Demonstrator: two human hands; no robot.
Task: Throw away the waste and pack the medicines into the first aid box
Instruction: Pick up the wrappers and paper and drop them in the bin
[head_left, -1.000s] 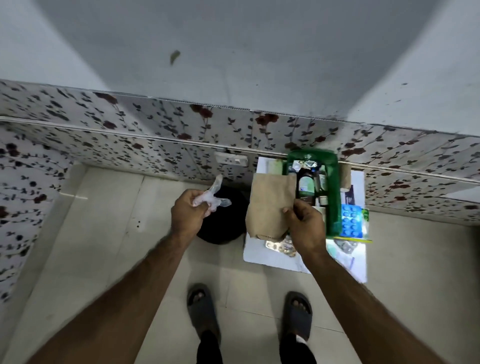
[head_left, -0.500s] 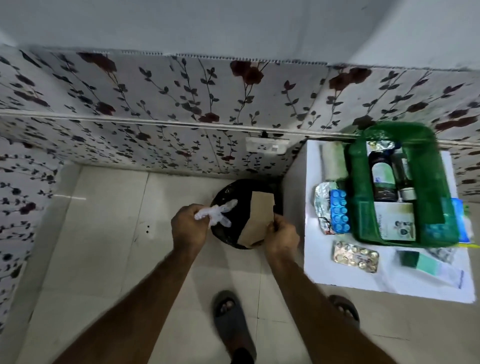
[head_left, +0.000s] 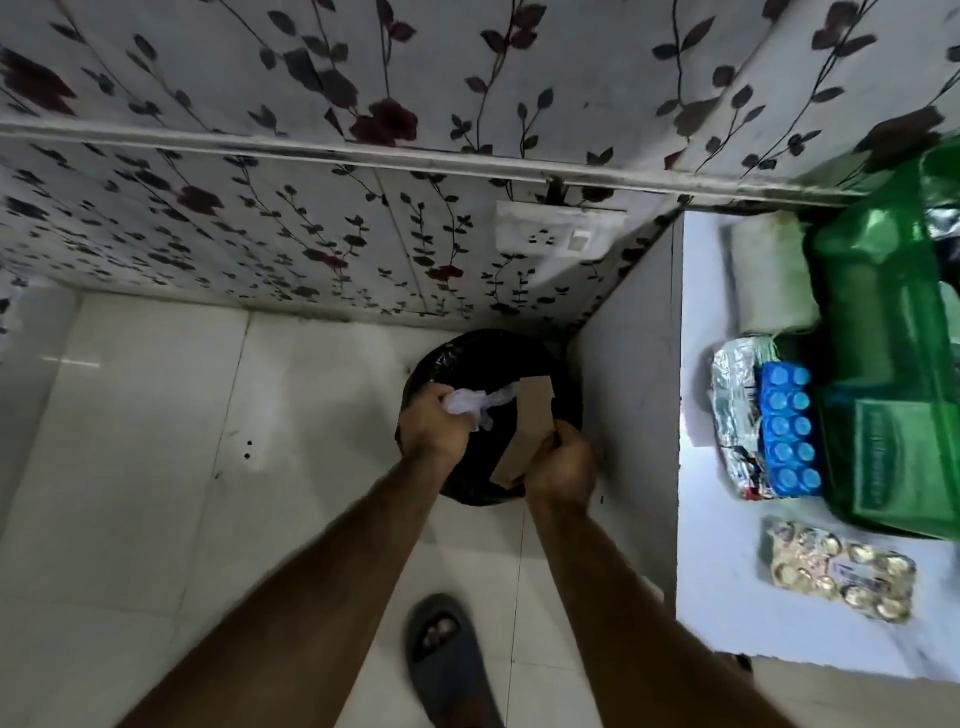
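Hands have dropped lower over the black-lined bin (head_left: 483, 358) at frame centre than half a second ago. Left hand (head_left: 434, 428) stays fisted around the crumpled white plastic (head_left: 475, 408); right hand (head_left: 561, 462) still pinches the brown paper bag (head_left: 524, 436). Green first aid box (head_left: 893, 358) now sits cropped at the right edge.

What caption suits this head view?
Left hand with crumpled plastic, right hand with brown paper, over black bin.

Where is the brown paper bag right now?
In the head view, the brown paper bag is in the right hand, over the black bin, beside the crumpled plastic in the left hand.
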